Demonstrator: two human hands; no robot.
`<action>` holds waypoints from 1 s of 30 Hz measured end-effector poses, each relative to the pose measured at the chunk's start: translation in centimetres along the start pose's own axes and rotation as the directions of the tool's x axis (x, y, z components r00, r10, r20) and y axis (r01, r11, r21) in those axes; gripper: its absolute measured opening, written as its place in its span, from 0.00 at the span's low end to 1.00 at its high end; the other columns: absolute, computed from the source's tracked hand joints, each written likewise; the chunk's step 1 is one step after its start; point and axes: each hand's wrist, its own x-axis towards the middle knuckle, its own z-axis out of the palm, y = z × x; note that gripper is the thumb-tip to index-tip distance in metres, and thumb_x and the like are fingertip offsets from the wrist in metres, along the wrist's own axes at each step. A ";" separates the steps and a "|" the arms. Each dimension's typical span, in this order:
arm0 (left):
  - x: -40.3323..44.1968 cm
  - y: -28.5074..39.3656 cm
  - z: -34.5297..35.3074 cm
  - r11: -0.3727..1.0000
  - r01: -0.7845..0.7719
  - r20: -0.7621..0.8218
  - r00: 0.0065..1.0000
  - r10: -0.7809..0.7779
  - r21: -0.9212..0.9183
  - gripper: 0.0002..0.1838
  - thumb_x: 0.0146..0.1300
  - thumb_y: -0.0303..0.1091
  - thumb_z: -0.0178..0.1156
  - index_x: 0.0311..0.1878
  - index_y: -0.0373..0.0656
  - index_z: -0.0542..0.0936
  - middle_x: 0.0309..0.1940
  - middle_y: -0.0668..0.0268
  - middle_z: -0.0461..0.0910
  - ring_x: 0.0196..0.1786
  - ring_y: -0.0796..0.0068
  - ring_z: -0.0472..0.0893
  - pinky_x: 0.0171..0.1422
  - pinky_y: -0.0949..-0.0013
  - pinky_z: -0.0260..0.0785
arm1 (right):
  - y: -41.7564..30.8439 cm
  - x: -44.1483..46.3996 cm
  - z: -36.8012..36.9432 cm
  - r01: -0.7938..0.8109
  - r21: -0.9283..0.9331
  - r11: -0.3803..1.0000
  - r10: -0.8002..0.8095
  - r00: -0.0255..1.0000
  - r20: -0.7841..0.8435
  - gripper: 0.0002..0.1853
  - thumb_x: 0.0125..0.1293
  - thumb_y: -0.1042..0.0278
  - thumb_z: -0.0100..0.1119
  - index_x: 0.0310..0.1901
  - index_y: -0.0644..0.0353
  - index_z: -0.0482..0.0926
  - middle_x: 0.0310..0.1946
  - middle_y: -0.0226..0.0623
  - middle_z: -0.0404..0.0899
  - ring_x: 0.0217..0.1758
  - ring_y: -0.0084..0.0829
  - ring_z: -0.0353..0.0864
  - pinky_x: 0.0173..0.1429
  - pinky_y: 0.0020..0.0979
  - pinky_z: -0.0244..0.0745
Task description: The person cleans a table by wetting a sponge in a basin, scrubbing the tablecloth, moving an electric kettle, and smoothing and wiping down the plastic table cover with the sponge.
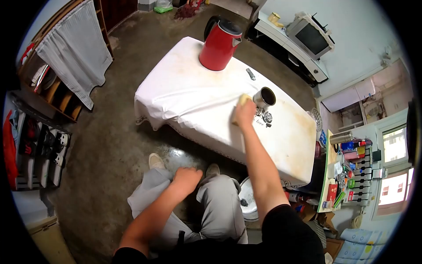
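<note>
My right hand [246,112] presses a pale yellow sponge [243,99] onto the white tablecloth [202,90], its fingers closed round it. Just beyond that hand stands a dark-filled metal cup [265,97], close to the fingers. A black rose print [265,117] lies beside the wrist. Over my lap, between the knees, my left hand [188,177] hangs with its fingers curled in, and nothing shows in it. Toward the table's far end is a red electric kettle [218,45] with a black lid and handle. A small dark packet [250,74] lies between kettle and cup.
By my right leg sits a white basin [249,202], partly under the table. A cluttered side table [330,176] is at the right. Shoe racks [41,152] and a curtained shelf [77,48] line the left. A television [310,37] stands on a white cabinet at the back.
</note>
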 end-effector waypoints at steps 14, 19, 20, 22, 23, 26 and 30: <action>-0.2 1.1 0.8 0.984 0.170 0.373 0.911 -0.175 0.045 0.15 0.64 0.32 0.58 0.53 0.47 0.80 0.49 0.59 0.83 0.54 0.58 0.83 0.56 0.53 0.73 | -19.5 -4.9 5.1 0.304 0.596 0.743 -0.518 0.826 0.224 0.30 0.65 0.59 0.60 0.66 0.66 0.70 0.63 0.55 0.72 0.65 0.50 0.73 0.71 0.42 0.66; -0.3 2.1 1.3 0.990 0.123 0.431 0.892 -0.140 0.066 0.14 0.66 0.32 0.56 0.54 0.46 0.80 0.50 0.60 0.83 0.53 0.59 0.83 0.55 0.53 0.72 | -4.6 -0.3 -2.2 0.158 0.057 0.986 -0.160 0.987 0.019 0.23 0.63 0.63 0.62 0.53 0.72 0.74 0.51 0.58 0.77 0.55 0.56 0.75 0.60 0.50 0.70; -0.2 2.4 1.7 0.992 0.114 0.435 0.892 -0.123 0.048 0.14 0.66 0.32 0.56 0.54 0.46 0.80 0.50 0.60 0.83 0.53 0.59 0.83 0.56 0.53 0.72 | -2.2 -0.2 -1.7 0.177 -0.046 0.983 -0.176 0.984 0.026 0.20 0.61 0.67 0.62 0.51 0.70 0.75 0.50 0.58 0.77 0.52 0.57 0.76 0.57 0.51 0.71; -0.1 3.0 1.0 0.997 0.072 0.465 0.882 -0.076 0.027 0.14 0.66 0.32 0.56 0.55 0.46 0.80 0.51 0.60 0.83 0.55 0.59 0.83 0.56 0.53 0.72 | -4.6 -1.6 -0.5 0.177 -0.113 0.978 -0.167 0.981 0.096 0.19 0.61 0.69 0.59 0.52 0.69 0.75 0.49 0.57 0.77 0.52 0.57 0.76 0.57 0.51 0.71; -0.1 3.1 0.7 0.998 0.052 0.477 0.877 -0.054 0.017 0.14 0.67 0.32 0.56 0.55 0.46 0.80 0.51 0.60 0.83 0.55 0.59 0.82 0.56 0.53 0.72 | -6.5 -2.4 0.5 0.181 -0.146 0.973 -0.163 0.978 0.128 0.18 0.62 0.70 0.58 0.52 0.69 0.75 0.49 0.57 0.77 0.52 0.57 0.76 0.57 0.50 0.71; -0.1 2.9 1.5 0.994 0.091 0.463 0.880 -0.108 0.060 0.15 0.66 0.32 0.56 0.56 0.46 0.79 0.53 0.60 0.82 0.55 0.58 0.83 0.57 0.54 0.72 | -13.1 -4.7 5.6 0.382 0.028 0.924 -0.383 0.920 0.083 0.16 0.64 0.72 0.52 0.52 0.70 0.75 0.48 0.56 0.77 0.50 0.54 0.76 0.57 0.50 0.71; 0.2 2.4 1.4 0.981 0.128 0.467 0.866 -0.181 0.144 0.15 0.65 0.32 0.58 0.55 0.47 0.80 0.52 0.59 0.82 0.54 0.58 0.83 0.57 0.55 0.72 | -22.8 -7.7 10.7 0.503 0.261 0.824 -0.562 0.786 0.256 0.20 0.56 0.73 0.58 0.52 0.70 0.75 0.46 0.57 0.77 0.50 0.55 0.75 0.57 0.50 0.71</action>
